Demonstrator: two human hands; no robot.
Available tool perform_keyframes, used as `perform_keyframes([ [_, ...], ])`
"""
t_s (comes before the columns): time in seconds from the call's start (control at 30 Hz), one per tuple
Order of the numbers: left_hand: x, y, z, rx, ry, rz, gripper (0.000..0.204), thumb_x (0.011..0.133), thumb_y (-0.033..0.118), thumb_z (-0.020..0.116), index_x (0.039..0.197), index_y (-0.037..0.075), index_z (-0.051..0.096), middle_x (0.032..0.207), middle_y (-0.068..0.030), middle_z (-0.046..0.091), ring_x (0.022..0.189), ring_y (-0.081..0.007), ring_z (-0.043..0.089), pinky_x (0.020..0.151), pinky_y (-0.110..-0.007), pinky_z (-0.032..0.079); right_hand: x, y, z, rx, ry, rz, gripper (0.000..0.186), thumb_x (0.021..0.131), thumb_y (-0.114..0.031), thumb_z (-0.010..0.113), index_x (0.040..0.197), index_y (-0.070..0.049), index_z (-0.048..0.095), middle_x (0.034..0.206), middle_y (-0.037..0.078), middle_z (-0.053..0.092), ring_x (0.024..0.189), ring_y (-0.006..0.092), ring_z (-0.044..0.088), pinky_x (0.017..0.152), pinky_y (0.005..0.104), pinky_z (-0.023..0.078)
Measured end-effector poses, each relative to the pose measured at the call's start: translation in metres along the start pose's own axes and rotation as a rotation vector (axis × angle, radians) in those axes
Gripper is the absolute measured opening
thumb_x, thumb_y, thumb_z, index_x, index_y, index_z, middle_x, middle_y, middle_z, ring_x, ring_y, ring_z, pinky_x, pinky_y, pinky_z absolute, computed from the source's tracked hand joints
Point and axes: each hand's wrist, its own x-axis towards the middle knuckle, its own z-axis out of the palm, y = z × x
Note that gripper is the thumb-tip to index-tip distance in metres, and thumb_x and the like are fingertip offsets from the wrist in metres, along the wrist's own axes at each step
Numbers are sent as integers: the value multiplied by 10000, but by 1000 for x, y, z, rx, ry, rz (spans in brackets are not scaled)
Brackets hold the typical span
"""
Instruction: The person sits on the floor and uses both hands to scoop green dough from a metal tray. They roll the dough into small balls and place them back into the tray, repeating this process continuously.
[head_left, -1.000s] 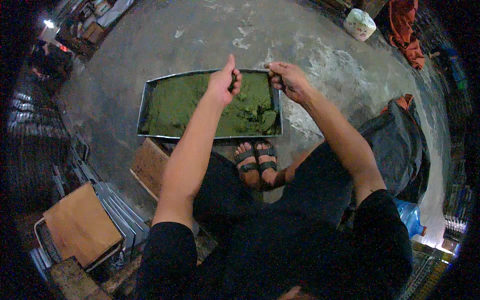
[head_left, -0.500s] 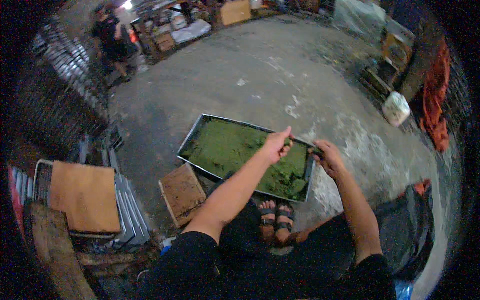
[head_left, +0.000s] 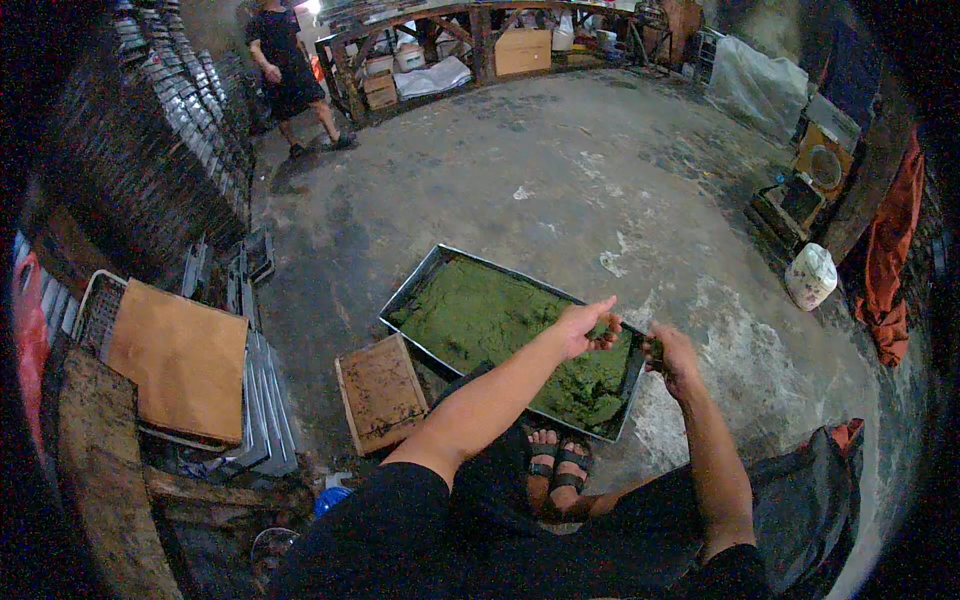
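Note:
A shallow metal tray (head_left: 470,305) of green, lumpy paste lies on the floor beyond my sandalled feet. Over its right part is my left hand (head_left: 586,326), thumb raised and fingers loosely curled round something dark that I cannot make out. My right hand (head_left: 672,360) is at the tray's right end, its fingers bent; whether they touch the rim or hold anything is unclear. A stained wooden board (head_left: 380,395) lies just left of the tray, partly behind my left arm.
A person (head_left: 280,70) in dark clothing is at the back left, near a wooden workbench (head_left: 483,35) with boxes below. Stacked metal trays (head_left: 265,390) topped by tan board (head_left: 175,360) stand left. An orange cloth (head_left: 890,280), white container (head_left: 810,275) and dark sheeting (head_left: 800,500) are at right.
The view has tilted up and turned, so the tray and both hands sit lower and further right. More of the room and the other person shows. Both my hands remain over the tray's right part.

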Motion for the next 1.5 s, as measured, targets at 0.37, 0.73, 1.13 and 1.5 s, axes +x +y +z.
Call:
perform_keyframes([
  [0.37, -1, 3, -14, 153, -95, 8, 453, 833, 525, 577, 655, 109, 542, 598, -13, 503, 512, -130, 447, 452, -296, 325, -12, -21, -8, 8, -33, 140, 418, 882, -397, 547, 586, -104, 518, 459, 13, 448, 343, 136, 371, 341, 262, 252],
  [0.73, -12, 25, -15, 517, -17, 318, 371, 798, 455, 651, 757, 87, 637, 565, -15, 505, 388, -115, 369, 352, -292, 301, -6, -11, -13, -130, -88, 69, 209, 853, -272, 590, 785, -76, 560, 575, -3, 472, 465, 114, 424, 419, 247, 320],
  [1.13, -219, -178, -340, -39, 853, -42, 663, 755, 695, 532, 794, 37, 602, 742, -136, 612, 511, -162, 499, 383, -318, 294, 12, 3, -93, 286, 60, 197, 216, 857, -240, 603, 982, -67, 565, 685, -15, 486, 542, 79, 426, 454, 207, 312],
  [1.5, -141, -238, -419, -904, 894, 102, 637, 808, 664, 478, 1103, 99, 479, 705, -120, 538, 459, -151, 397, 384, -240, 269, 15, -10, -67, 248, -60, 150, 190, 868, -236, 564, 980, -81, 564, 682, -17, 520, 544, 97, 448, 459, 229, 333],
])
